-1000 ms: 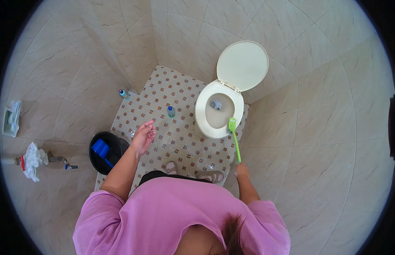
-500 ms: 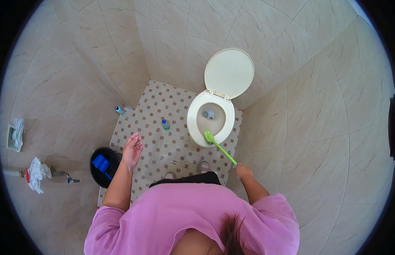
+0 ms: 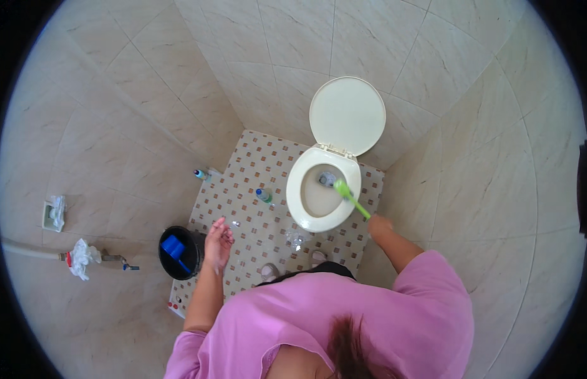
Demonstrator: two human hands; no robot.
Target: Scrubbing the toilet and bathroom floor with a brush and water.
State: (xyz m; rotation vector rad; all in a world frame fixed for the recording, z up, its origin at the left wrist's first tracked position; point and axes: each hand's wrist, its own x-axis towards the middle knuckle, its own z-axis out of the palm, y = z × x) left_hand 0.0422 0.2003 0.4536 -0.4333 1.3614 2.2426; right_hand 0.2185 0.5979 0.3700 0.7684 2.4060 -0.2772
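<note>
The green brush point(image 3: 355, 201) moved nearer the lid point(image 3: 347, 114), slanting forward-left from right hand point(image 3: 379, 226).

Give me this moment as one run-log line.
right hand: holds long-handled green brush over cream toilet bowl; left hand: empty; cream oval lid: raised; black round bucket: blue dipper inside

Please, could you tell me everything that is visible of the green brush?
The green brush looks plastic, with a slim, straight handle and a wider head, too blurred to show bristles. The right hand grips the handle's near end. The brush slants forward and leftward, its head over the toilet, at the right of the opening; whether they touch is unclear.
</note>
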